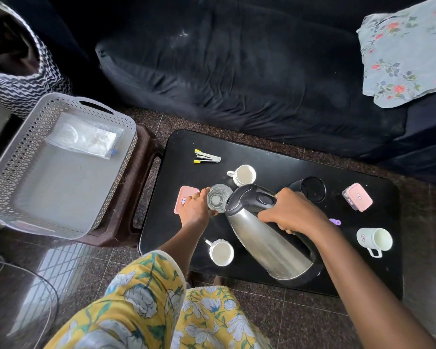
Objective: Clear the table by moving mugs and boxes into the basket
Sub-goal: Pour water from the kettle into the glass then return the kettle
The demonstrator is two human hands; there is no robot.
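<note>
Occupying the middle of the view: a low rectangular table with a glossy black top (pixel 275 157), set on a speckled brown tiled floor (pixel 300 321) in front of a dark navy fabric sofa (pixel 237 71).

On the table top:
- Clear drinking glass (pixel 218 199), upright, left of centre. The left hand (pixel 195 209) has its fingers wrapped round the side of it.
- Stainless-steel electric kettle with black lid and handle (pixel 267 245), tilted, spout at the glass's rim. The right hand (pixel 291 212) is curled tightly round the handle.
- Round black kettle base (pixel 312 188), just behind the right hand.
- Far white mug (pixel 244 174), just behind the glass.
- Near white mug (pixel 221 253), by the front edge, between the left forearm and the kettle.
- Tall white mug with a small label (pixel 374 240), at the right end.
- Flat pink-lidded box (pixel 184 199), at the left edge, partly hidden by the left hand.
- Small clear box with a pink clip lid (pixel 358 197), far right.
- Silver stapler with yellow tips (pixel 207 157), towards the far left corner.
- Small purple object (pixel 335 221), beside the right wrist; too small to identify.

Off the table:
- Grey perforated plastic basket (pixel 8 162), on a dark brown plastic stool (pixel 139 172) just left of the table. A clear plastic zip pouch (pixel 84 138) lies at its far end. All three mugs and both boxes stand on the table.
- Black-and-white zigzag fabric bag (pixel 23 81), behind the basket.
- Pale blue floral cloth (pixel 405 51), on the sofa's right side.
- Thin cable (pixel 48 285), on the floor at lower left.
- Yellow floral garment (pixel 149 303), worn by the person, at the bottom edge.
</note>
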